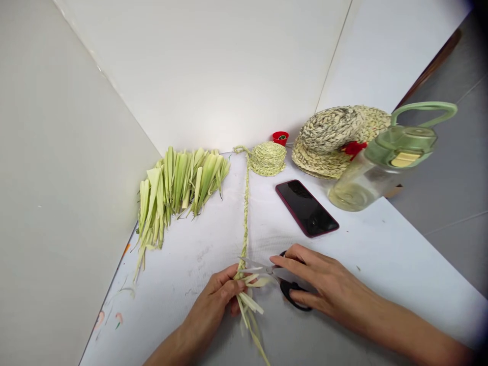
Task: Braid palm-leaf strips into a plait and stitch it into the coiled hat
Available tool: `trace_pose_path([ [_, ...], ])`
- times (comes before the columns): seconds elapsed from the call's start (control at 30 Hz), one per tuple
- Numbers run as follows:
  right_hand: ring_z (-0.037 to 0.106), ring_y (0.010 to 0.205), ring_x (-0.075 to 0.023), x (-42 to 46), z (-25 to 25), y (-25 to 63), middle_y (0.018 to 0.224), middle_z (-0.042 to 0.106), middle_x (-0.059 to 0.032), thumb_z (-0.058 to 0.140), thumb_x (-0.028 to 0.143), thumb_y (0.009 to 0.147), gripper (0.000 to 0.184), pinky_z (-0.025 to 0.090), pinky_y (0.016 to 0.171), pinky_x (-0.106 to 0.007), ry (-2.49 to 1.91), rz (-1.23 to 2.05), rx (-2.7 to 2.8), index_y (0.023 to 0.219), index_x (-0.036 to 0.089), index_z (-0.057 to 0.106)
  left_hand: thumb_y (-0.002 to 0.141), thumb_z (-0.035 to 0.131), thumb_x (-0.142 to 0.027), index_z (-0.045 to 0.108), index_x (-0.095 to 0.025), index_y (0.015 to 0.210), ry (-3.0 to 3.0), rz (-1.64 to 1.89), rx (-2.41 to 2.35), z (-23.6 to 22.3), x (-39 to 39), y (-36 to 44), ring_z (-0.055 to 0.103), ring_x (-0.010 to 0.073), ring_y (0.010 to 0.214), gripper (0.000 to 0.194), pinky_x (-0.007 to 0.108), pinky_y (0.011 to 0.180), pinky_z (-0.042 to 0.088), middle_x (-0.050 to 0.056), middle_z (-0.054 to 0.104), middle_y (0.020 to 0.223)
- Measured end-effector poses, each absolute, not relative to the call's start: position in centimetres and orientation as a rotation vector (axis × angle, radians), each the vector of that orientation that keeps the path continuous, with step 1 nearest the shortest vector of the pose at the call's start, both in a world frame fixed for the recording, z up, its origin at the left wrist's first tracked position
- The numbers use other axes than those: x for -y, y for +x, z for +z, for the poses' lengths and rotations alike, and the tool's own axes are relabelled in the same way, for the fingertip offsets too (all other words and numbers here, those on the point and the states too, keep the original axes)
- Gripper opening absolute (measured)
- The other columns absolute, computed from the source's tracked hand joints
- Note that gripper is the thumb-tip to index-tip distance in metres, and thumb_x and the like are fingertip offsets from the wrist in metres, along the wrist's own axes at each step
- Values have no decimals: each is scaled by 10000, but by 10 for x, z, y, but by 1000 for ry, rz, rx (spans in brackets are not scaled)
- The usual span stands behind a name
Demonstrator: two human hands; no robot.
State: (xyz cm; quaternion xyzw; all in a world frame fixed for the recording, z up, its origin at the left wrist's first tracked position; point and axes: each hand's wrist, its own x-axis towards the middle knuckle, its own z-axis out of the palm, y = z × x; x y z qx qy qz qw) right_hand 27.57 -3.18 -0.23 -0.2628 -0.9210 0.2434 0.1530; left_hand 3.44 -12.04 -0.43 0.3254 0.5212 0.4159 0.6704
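The left hand [213, 297] pinches the braid [246, 213] near its loose strand ends, while the right hand [324, 282] has its fingers in the handles of the scissors [270, 271], their blades parted beside the braid. The braid runs across the table [366, 249] from a coil [267, 158] near the far edge. Husks [183, 183] lie along the left edge towards the far-left corner; a bottle [381, 165] stands by the right edge, the phone [307, 207] lying between bottle and braid.
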Motion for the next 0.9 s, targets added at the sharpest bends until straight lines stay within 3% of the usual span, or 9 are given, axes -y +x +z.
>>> trace_pose_path([
  [0.07,633,868,-181,31,-9,275,1015,601,-47,547,142,943,439,528,735,-274,-699,560,2653,1371,232,515,846,619,-323,677,-141,861,736,921,-1176,-2,120,34,334,77,543,191,201,524,264,-40,453,619],
  [0.17,631,766,-161,30,-13,277,943,602,-36,451,159,995,405,510,638,-253,-651,420,2628,1394,222,480,835,624,-349,664,-142,857,717,913,-1196,2,119,35,339,81,539,211,204,533,276,-43,449,598],
  [0.4,643,976,-226,34,-7,276,1143,606,-91,692,199,851,603,552,811,-334,-705,423,2669,1410,217,464,792,651,-345,696,-133,887,646,929,-1171,3,119,37,346,74,516,237,205,522,270,-25,498,632],
  [0.6,655,754,-192,35,-9,270,895,636,-43,523,95,923,392,534,633,-297,-560,246,2675,1306,172,526,794,684,-379,696,-125,862,623,950,-1157,0,121,36,385,81,532,263,200,513,298,-15,505,643],
  [0.77,665,788,-203,35,-6,271,958,647,-63,555,158,923,395,554,662,-312,-630,307,2683,1315,194,529,778,719,-412,658,-127,822,552,982,-1035,3,120,34,320,76,508,295,200,475,274,-45,420,603],
  [0.9,680,766,-190,34,-9,272,933,668,-55,533,151,930,378,563,658,-298,-635,347,2683,1305,200,547,795,723,-468,651,-119,827,599,964,-1088,0,121,35,359,84,551,358,202,511,289,-25,452,640],
])
